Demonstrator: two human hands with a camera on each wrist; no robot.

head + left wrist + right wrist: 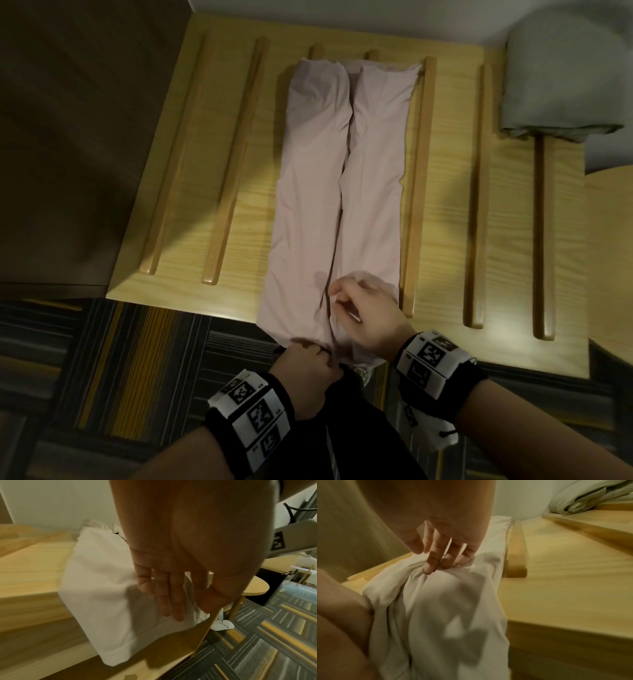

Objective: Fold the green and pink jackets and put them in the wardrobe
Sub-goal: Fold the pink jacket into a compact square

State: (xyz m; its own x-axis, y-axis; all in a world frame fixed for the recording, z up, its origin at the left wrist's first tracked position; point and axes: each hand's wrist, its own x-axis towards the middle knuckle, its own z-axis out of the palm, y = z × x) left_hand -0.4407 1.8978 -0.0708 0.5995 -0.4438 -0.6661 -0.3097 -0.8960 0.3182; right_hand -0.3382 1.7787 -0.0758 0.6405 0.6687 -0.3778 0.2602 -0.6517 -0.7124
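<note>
Shoe (222, 624) in left-wrist view only

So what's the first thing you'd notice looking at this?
The long pink jacket, folded into a narrow strip down the middle of the slatted wooden table. At its near end both hands work the cloth: the right hand pinches a bunched bit, the left hand is at the hem. The folded green jacket sits at the far right corner.
</note>
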